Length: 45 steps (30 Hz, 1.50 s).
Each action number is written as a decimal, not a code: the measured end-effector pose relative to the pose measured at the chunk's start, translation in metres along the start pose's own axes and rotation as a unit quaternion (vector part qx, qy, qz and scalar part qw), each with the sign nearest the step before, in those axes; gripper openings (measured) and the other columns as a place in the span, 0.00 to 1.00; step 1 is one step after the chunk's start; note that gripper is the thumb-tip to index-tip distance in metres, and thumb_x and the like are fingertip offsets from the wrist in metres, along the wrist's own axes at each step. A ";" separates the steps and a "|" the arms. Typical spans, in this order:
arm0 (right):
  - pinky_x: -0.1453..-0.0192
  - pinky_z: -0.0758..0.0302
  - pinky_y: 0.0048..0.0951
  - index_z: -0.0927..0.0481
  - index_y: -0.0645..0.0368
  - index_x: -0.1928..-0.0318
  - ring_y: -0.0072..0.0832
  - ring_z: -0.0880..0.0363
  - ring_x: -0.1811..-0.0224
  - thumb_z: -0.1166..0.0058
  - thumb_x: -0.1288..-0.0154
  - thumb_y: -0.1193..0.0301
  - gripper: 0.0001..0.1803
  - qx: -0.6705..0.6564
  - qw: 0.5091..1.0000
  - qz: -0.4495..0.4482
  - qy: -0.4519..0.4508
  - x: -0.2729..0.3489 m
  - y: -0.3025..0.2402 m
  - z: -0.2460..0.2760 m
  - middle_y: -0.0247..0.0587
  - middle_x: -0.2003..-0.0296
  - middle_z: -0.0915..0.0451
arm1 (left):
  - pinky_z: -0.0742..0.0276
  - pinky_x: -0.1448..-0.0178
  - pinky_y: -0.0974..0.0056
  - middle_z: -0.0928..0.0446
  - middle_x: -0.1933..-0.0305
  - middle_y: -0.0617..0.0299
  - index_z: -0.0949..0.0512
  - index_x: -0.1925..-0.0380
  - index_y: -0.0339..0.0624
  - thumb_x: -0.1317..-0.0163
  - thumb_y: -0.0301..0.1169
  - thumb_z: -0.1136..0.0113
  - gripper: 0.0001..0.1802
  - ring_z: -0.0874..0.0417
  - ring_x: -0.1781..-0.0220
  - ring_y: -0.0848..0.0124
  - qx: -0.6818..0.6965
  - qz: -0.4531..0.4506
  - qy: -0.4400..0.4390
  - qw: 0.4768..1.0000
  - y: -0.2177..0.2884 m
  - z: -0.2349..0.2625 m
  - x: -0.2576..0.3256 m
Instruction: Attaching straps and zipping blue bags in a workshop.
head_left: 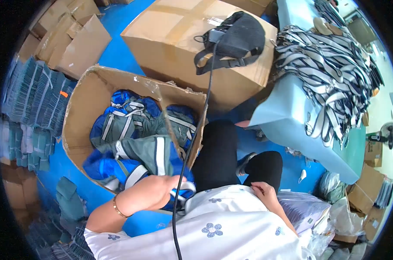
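My left hand (162,189) is closed round a looped white and dark strap (187,186), just in front of a cardboard box (77,97). Close by its fingers, a grey-green and blue fabric item with white bands (145,151) lies over the box's near side. More such fabric items (129,119) fill the box; their exact kind is hard to make out. Resting on my black-trousered thigh, my right hand (265,193) holds nothing, its fingers loosely bent. A black cable (210,82) runs past my left hand and partly covers it.
A large closed carton (162,34) stands ahead with a black bag (240,39) on it. On the right, a covered table (287,104) bears heaped white and black straps (331,73). Stacked grey-green fabric (36,95) lies left; plastic-wrapped goods (305,210) sit right of me.
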State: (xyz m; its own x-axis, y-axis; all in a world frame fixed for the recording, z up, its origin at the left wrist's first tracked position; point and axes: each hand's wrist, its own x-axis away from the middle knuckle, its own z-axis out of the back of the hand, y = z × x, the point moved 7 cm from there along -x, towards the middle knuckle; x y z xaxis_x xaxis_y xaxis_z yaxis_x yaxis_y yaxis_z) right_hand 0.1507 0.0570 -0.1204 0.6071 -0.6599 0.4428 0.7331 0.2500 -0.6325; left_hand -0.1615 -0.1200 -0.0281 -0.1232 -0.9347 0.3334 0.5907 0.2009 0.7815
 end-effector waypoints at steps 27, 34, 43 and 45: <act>0.82 0.33 0.15 0.36 0.56 0.45 0.17 0.27 0.78 0.50 0.37 0.77 0.20 -0.777 0.523 -0.073 0.343 0.016 0.038 0.104 0.33 0.69 0.25 | 0.29 0.44 0.56 0.49 0.32 0.46 0.36 0.38 0.47 0.56 0.30 0.29 0.41 0.31 0.42 0.51 -0.096 -0.240 0.224 0.940 0.125 -0.076 -0.169; 0.85 0.40 0.11 0.30 0.54 0.64 0.08 0.38 0.86 0.50 0.39 0.77 0.05 -0.832 0.527 -0.009 0.174 0.020 0.060 0.087 0.22 0.79 0.31 | 0.30 0.41 0.56 0.35 0.40 0.45 0.36 0.39 0.38 0.47 0.35 0.34 0.36 0.31 0.40 0.53 0.021 -0.101 0.215 0.971 0.049 -0.089 -0.233; 0.81 0.41 0.13 0.26 0.58 0.56 0.11 0.39 0.85 0.47 0.46 0.80 0.14 -0.704 0.686 0.033 0.180 0.065 0.125 0.077 0.24 0.76 0.28 | 0.27 0.52 0.54 0.22 0.58 0.48 0.21 0.57 0.38 0.55 0.46 0.32 0.28 0.21 0.55 0.53 -0.185 0.014 0.065 0.980 0.038 -0.101 -0.238; 0.80 0.41 0.13 0.25 0.58 0.58 0.11 0.38 0.84 0.45 0.46 0.79 0.13 -0.671 0.696 0.008 0.254 0.073 0.147 0.081 0.24 0.76 0.28 | 0.26 0.53 0.63 0.22 0.62 0.51 0.21 0.63 0.33 0.49 0.32 0.33 0.16 0.21 0.60 0.61 0.054 -0.026 0.246 0.968 0.039 -0.080 -0.218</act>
State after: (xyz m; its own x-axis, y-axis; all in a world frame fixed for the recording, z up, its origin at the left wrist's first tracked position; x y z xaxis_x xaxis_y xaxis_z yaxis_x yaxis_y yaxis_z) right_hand 0.3274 0.1031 -0.1294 0.1744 -0.9159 0.3616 -0.4271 -0.4013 -0.8103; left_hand -0.0475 0.0677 -0.1124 0.2593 -0.9656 0.0222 0.5041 0.1549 0.8497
